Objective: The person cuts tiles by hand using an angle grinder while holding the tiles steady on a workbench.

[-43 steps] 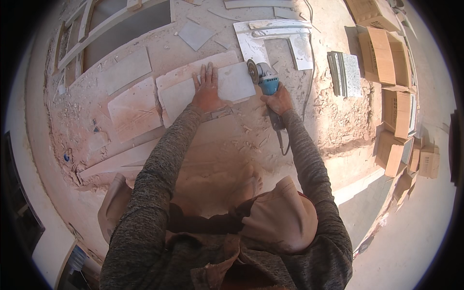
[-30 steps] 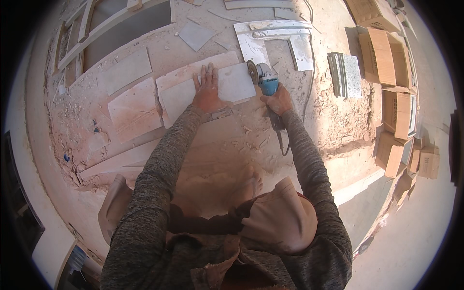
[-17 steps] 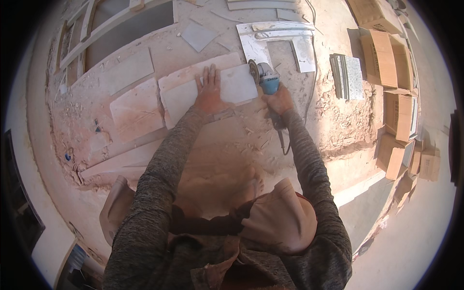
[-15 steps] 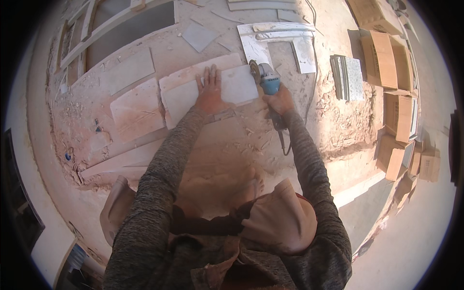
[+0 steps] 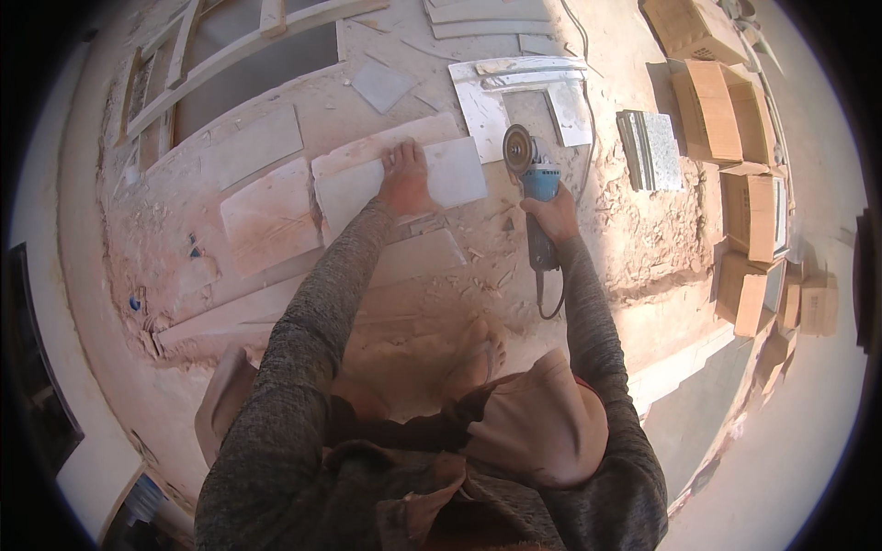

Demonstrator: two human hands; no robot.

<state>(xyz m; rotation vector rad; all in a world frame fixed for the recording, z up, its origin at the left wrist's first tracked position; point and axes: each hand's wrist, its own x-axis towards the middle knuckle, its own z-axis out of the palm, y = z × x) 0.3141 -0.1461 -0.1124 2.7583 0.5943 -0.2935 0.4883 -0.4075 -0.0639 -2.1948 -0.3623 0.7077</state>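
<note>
- Through the head view I find the tile (image 5: pixel 457 173) in front of my body, lying on a larger pinkish slab (image 5: pixel 439 124), its right end bare.
- My left hand (image 5: pixel 406 182) lies on the tile, fingers bent and close together, the tips at its far edge. I cannot tell whether they pinch that edge or only rest there.
- My right hand (image 5: pixel 556 216) is wrapped around the blue-and-black grinder (image 5: pixel 542 188), which stands upright just right of the tile.
- The grinder's disc (image 5: pixel 517 149) looks apart from the tile's right end; I cannot tell whether it spins.
- To work this well, I would want the left palm flat and weighted, so the tile cannot chatter on the slab, with the fingers well away from the disc.
- I would keep the right wrist firm and meet the stone lightly, letting the disc do the work, since a forced edge could chip.
- The cord (image 5: pixel 549 312) loops below the grinder; I would keep it behind the grip.
- My foot (image 5: pixel 480 358) is on the near side, so I would aim the dust and chips elsewhere.
</note>
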